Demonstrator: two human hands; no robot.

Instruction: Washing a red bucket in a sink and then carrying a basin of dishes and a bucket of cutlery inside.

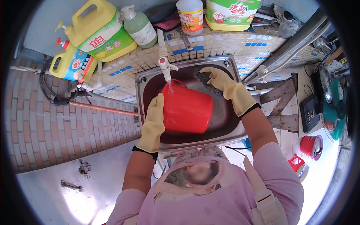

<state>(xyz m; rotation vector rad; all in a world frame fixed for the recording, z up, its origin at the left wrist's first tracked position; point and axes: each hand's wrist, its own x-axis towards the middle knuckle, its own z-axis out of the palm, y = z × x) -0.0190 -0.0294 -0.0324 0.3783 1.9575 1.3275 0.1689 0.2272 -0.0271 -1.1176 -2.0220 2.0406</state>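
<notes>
A red plastic bucket [187,109] lies tilted on its side in a stainless steel sink [236,135], its mouth towards the left. My left hand [154,121], in a cream rubber glove, grips the bucket's rim at the left. Water runs from a white faucet [166,69] onto the bucket's upper rim. At the sink's upper right is my gloved right hand [222,84], its fingers bent on a dark scouring mesh [203,77], which trails down beneath the hand. The bucket's inside is hidden from view.
Behind the sink, a tiled ledge [225,39] holds yellow detergent jugs [98,31], a green pump bottle [140,29] and an orange-labelled bottle [190,19]. A hose [46,84] hangs at left. A green fan [336,108] and a red bucket [309,146] stand at right.
</notes>
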